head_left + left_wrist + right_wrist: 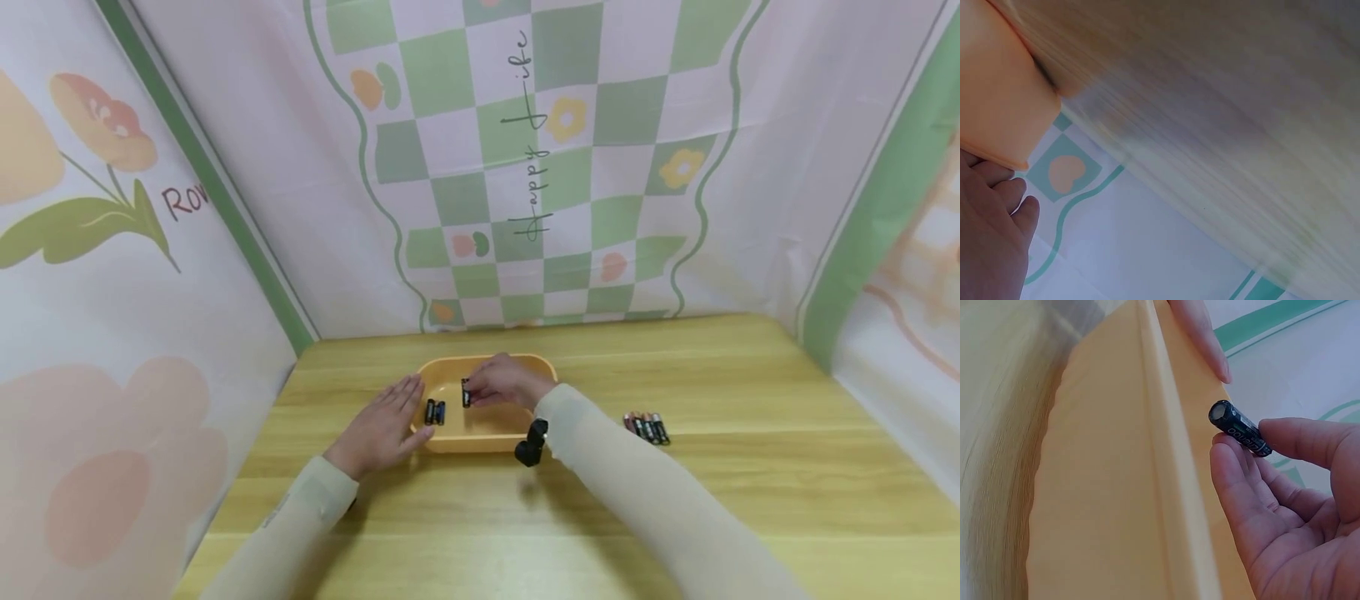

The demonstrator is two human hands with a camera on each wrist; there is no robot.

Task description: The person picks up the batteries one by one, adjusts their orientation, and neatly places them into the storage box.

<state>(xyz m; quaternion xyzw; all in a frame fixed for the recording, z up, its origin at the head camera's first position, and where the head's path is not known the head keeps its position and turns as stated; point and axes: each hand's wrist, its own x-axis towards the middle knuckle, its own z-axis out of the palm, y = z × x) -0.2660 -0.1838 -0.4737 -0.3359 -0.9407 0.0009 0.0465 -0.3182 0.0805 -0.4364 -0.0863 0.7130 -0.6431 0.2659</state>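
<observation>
Over the orange tray (480, 445), the right grip (507, 382) pinches a dark battery (1238, 425) between thumb and fingers. At the tray's left end, the left grip (381, 427) is released, its fingers extended and touching the rim. Inside the tray, left of the held battery, a pair of dark batteries (431, 412) lies side by side. The tray sits on the wooden bench (450, 517); well to its right, a row of batteries (648, 428) lies. Beyond the bench's far edge hangs a green checked cloth (470, 200).
</observation>
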